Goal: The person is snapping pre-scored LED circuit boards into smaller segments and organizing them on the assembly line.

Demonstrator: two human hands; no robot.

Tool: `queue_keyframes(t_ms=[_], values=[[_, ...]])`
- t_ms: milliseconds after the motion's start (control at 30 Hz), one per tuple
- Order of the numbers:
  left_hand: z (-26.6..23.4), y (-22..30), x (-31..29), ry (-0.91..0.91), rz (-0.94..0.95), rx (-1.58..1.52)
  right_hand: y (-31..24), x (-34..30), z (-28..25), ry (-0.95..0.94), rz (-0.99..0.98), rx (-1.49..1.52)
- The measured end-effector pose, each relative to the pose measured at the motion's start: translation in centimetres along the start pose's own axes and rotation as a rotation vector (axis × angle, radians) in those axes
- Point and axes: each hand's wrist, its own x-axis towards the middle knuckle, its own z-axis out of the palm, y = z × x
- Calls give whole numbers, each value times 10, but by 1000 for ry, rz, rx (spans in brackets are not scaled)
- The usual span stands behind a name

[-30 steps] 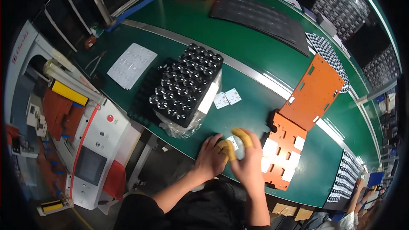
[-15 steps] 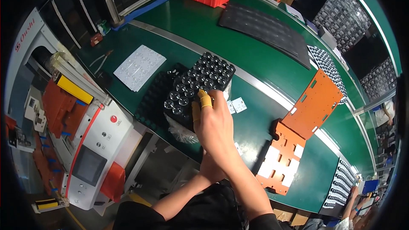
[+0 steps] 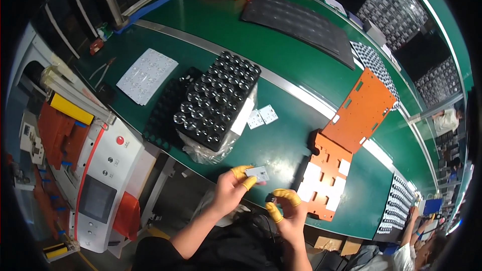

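While a machine (image 3: 95,198) with a dark screen and a red button fills the left side, a pair of pliers (image 3: 103,68) lies beside it on the green surface (image 3: 286,143). Next come the white perforated sheets (image 3: 147,76), lying flat. To their right stands a black tray (image 3: 215,145) filled with rows of shiny round lenses (image 3: 207,103), clear plastic wrap (image 3: 207,156) bunched at its near end.

In front of that tray the left hand (image 3: 230,189), its thumb and finger in yellow covers, grips a small white board (image 3: 259,173) by its left edge, held up above the near part of the surface. Two loose white boards (image 3: 269,114) lie farther back. Just right of the held board, the right hand (image 3: 290,212), also wearing yellow covers, pinches a small black piece (image 3: 270,198) between thumb and finger; its exact shape is too small to tell.

Farther right sits an orange fixture (image 3: 332,170) carrying white boards (image 3: 333,200), with an orange panel (image 3: 364,103) adjoining its far end. Near the right rim, another person's hand (image 3: 414,214) is beside a dark sheet (image 3: 389,235) bearing rows of pieces.
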Motion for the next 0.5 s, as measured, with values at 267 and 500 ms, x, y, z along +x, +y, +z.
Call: queue_keyframes(t_ms=[267,500], values=[[44,11,-34,-166,-27,234,12,-31,-14,222,-87,-39],[53,16,-42,-216,57,437,15,-44,-15,319,-169,-167]])
